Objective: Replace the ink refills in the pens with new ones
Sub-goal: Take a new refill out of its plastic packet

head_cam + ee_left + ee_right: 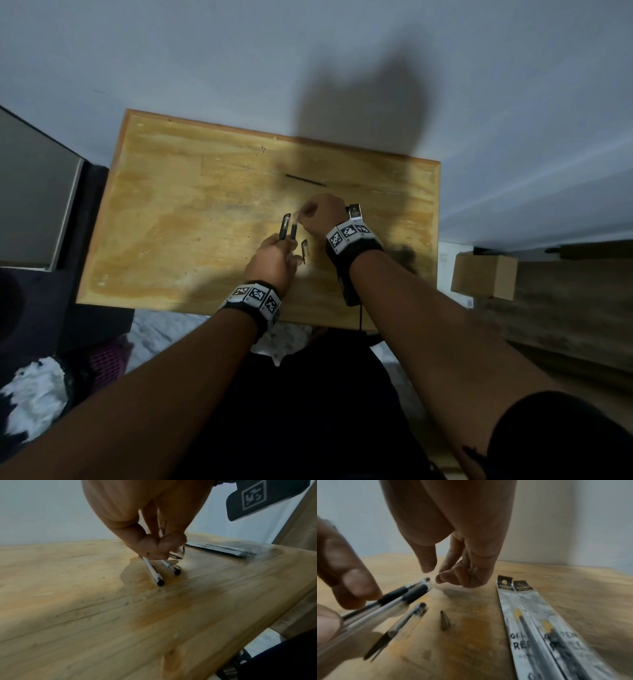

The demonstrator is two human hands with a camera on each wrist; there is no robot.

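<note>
Clear pens (388, 601) gripped in left hand (272, 262), right hand (317, 214) just beside, fingers curled, holding nothing

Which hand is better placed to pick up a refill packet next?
Right, probably. The right hand holds nothing visible and hovers beside the refill packets; the left hand grips two pens.

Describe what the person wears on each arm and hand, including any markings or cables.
Both forearms are bare, with no gloves on either hand. Each wrist carries a black strap ringed with white tiles printed with black square-code patterns: the left wristband and the right wristband. A thin black cable hangs below the right one. A short dark sleeve covers the right upper arm.
</note>
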